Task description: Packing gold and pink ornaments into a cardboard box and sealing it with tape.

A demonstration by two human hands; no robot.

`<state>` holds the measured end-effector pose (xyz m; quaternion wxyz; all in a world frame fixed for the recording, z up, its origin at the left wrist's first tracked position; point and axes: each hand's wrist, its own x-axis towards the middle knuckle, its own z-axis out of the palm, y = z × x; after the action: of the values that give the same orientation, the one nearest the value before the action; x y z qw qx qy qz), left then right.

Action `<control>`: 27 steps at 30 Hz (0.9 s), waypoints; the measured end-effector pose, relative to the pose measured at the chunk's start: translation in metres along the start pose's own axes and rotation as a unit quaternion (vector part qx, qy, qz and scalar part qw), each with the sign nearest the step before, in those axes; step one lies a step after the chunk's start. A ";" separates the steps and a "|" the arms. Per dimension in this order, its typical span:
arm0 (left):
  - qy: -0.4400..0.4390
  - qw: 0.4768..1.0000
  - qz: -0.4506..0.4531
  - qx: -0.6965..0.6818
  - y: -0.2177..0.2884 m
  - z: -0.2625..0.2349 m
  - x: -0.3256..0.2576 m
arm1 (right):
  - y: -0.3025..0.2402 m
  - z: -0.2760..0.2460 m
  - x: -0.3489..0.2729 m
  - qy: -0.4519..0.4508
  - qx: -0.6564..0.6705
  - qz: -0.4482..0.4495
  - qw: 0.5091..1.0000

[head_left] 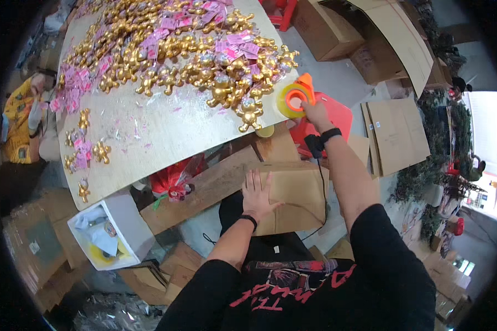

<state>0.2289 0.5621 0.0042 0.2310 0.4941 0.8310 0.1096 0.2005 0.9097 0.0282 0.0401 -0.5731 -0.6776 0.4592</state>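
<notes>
My left hand point(258, 196) lies flat, fingers spread, on top of a brown cardboard box point(299, 194) close in front of my body. Out to the right, at the table's corner, my right hand point(318, 117) is closed around an orange tape dispenser point(305, 83) with a roll of yellowish tape. A dark strap circles each wrist, and a black device with a thin cable hangs at the right one. Just left of the dispenser, shiny gold bear-shaped figures point(221, 91) with pink tags are heaped on the table.
The pale table point(165, 138) carries a few separate gold figures at its near left. A red stool point(334, 113) stands beneath my right hand. A white foam box point(143, 231) sits below the table edge. Folded cardboard point(400, 135) and open cartons point(328, 33) are at right.
</notes>
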 end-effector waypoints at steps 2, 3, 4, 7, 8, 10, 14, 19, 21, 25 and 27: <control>-0.011 1.000 0.016 -0.011 0.012 -0.005 0.013 | 0.066 -0.038 0.019 -0.029 -0.081 0.001 0.996; -0.026 1.000 0.004 -0.008 0.009 -0.006 0.008 | 0.080 -0.033 0.001 -0.041 0.014 0.016 0.999; -0.029 0.999 -0.010 -0.014 0.004 -0.007 0.003 | 0.095 -0.029 -0.026 -0.054 0.108 0.031 0.992; -0.040 0.999 -0.021 -0.011 0.002 -0.007 0.002 | 0.136 -0.060 -0.084 -0.175 0.358 0.228 0.888; -0.028 0.999 -0.019 -0.009 0.000 -0.006 -0.001 | 0.122 -0.064 -0.117 -0.155 0.377 0.228 0.884; -0.002 1.000 0.006 -0.004 -0.001 -0.006 0.003 | 0.130 -0.075 -0.155 -0.149 0.323 0.169 0.919; -0.005 1.000 0.015 0.008 0.002 -0.004 0.006 | 0.147 -0.072 -0.213 -0.196 0.153 -0.056 0.967; 0.023 1.000 0.018 0.003 0.003 -0.003 0.003 | 0.120 -0.067 -0.259 -0.209 -0.256 -0.285 0.900; 0.016 1.000 0.016 0.001 0.009 -0.008 0.005 | 0.144 -0.065 -0.260 -0.208 -0.271 -0.287 0.895; 0.047 0.999 -0.001 0.001 0.017 -0.018 -0.003 | 0.168 -0.066 -0.256 -0.218 -0.272 -0.280 0.895; 0.100 0.994 -0.018 -0.030 0.010 0.001 -0.013 | 0.176 -0.069 -0.250 -0.223 -0.258 -0.339 0.877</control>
<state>0.2424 0.5559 0.0108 0.1632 0.4588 0.8548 0.1793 0.4556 0.7324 0.0676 -0.1078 -0.1811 -0.9157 0.3420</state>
